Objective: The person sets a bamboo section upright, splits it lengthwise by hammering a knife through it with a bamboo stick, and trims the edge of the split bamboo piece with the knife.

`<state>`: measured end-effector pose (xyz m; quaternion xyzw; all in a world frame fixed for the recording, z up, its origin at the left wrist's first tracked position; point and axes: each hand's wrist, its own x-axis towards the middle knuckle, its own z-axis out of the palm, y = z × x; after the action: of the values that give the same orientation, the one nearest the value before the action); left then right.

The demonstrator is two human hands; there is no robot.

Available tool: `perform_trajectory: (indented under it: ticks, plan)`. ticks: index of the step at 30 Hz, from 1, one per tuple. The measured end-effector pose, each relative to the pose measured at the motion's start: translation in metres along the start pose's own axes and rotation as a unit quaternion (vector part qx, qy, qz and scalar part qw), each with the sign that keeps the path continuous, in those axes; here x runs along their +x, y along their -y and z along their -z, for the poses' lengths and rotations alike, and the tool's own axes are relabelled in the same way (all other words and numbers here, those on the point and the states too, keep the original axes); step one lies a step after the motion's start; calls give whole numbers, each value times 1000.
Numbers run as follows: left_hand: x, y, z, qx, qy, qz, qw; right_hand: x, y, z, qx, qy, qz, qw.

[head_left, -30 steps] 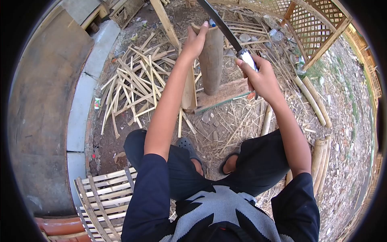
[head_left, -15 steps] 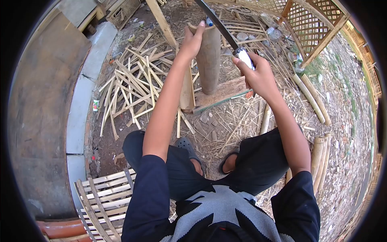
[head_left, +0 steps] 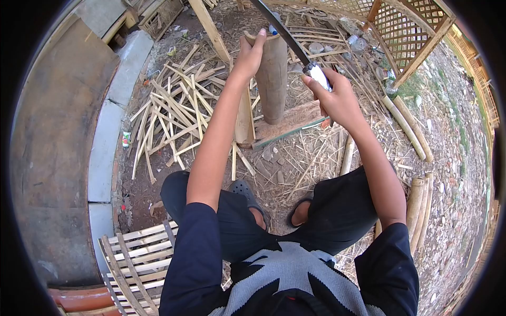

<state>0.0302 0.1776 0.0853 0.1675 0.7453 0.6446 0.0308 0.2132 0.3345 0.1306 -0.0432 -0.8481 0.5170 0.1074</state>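
Observation:
A wide split bamboo piece (head_left: 273, 84) stands upright on a flat wooden board (head_left: 300, 117). My left hand (head_left: 250, 54) is closed on its top left edge, thumb upward. In my right hand (head_left: 337, 97) is a machete, gripped by its handle, which has a shiny light part. The dark machete blade (head_left: 289, 38) slants up and left across the bamboo's top right; whether it touches the rim I cannot tell. Another split bamboo length (head_left: 245, 118) stands just left of the upright piece, partly hidden by my left forearm.
Loose bamboo strips (head_left: 176, 105) lie heaped to the left. Bamboo poles (head_left: 405, 126) rest on the ground at right, with more bamboo lengths (head_left: 420, 210) near my right elbow. A slatted bamboo panel (head_left: 139, 258) is at lower left. A wooden post (head_left: 211, 29) rises behind my left hand.
The machete and my right hand have shifted very slightly left. My left hand keeps its hold on the bamboo, which stays upright.

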Motion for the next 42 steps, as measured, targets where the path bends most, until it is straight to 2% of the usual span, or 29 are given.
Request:
perform_trajectory:
  ticks: [11,18,24,27,42]
  plan:
    - [1,2,0,-12,4,-3,1000,0,0,1,7,0,-5,1000]
    - [5,5,3,-11,35,30,999,0,1,2,13,5,-9,1000]
    - [5,2,6,-7,53,47,997,2,-7,0,-19,-19,36,999]
    - [1,-2,5,-3,46,47,998,-2,1,0,5,-8,4,1000]
    - [1,-2,8,-8,64,38,997,0,2,-3,0,-16,0,1000]
